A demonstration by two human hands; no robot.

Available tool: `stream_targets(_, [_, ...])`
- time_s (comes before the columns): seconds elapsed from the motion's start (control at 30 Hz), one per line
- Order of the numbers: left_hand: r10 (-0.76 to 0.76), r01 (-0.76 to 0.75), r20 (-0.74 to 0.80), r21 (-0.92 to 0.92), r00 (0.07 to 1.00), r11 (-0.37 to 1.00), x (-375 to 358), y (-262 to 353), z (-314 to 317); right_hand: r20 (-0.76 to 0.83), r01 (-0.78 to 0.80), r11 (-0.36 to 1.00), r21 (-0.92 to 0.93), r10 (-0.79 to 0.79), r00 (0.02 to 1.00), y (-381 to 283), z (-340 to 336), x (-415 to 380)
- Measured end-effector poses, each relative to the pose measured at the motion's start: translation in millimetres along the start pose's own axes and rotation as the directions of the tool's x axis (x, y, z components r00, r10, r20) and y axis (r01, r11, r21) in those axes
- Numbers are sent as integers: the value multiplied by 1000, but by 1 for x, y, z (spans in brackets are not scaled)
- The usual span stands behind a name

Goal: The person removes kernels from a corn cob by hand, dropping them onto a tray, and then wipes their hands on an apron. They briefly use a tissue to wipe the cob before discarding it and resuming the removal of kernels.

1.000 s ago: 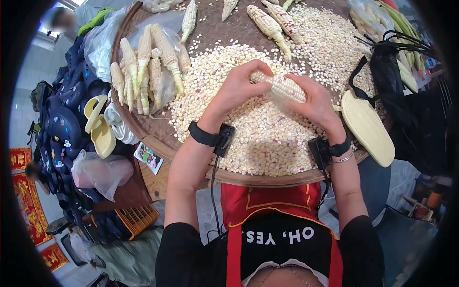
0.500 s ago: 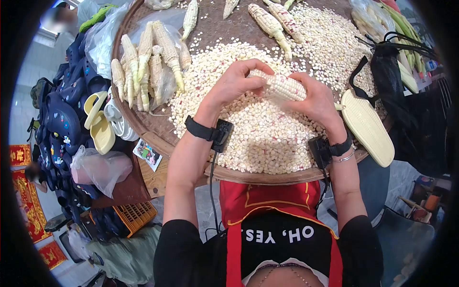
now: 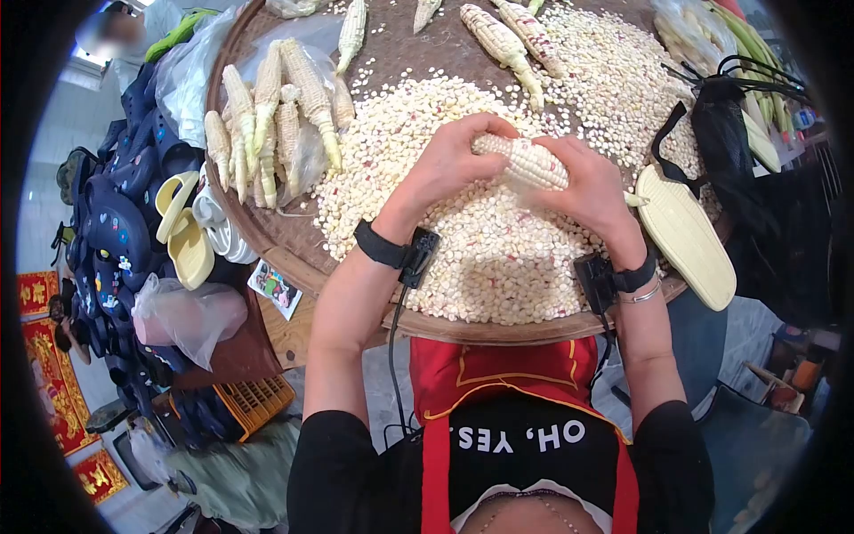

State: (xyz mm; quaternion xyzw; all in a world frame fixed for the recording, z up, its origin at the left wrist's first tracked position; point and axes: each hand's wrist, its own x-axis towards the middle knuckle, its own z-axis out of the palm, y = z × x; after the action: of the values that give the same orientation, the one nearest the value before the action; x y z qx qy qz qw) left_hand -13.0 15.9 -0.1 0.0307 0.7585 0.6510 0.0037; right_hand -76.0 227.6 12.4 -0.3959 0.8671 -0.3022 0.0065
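Note:
My left hand [image 3: 458, 160] grips the left end of a pale corn cob [image 3: 525, 164] with its fingers and thumb. On the cob's other end, my right hand [image 3: 587, 182] is wrapped round it. The cob has rows of whitish kernels with a few reddish ones, and it is held above a heap of loose kernels [image 3: 507, 285] on a round brown tray [image 3: 258, 227]. The fingertips hide part of the cob's ends.
Several stripped cobs [image 3: 267, 98] lie at the tray's left. More cobs [image 3: 498, 44] lie at the far side. A yellow sole-shaped item [image 3: 685, 236] and a black bag [image 3: 729, 133] are at the right. Dark blue clogs [image 3: 120, 227] hang at the left.
My left hand has shifted slightly right along the cob, and its fingers sit closer over the kernels. My right hand has barely moved.

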Motion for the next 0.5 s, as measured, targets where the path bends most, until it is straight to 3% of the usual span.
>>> stream_targets(0.3, [-71,86,106,-140,992,986,-1,3,-13,37,3,990,142,-9,999,-2,-6,1])
stream_targets(0.37, [-78,96,120,-149,990,984,-2,3,-14,99,-129,980,153,115,988,-8,-11,2])
stream_targets(0.5, [-68,85,78,-243,995,966,-2,4,-15,127,-214,967,136,197,972,-1,-10,2])
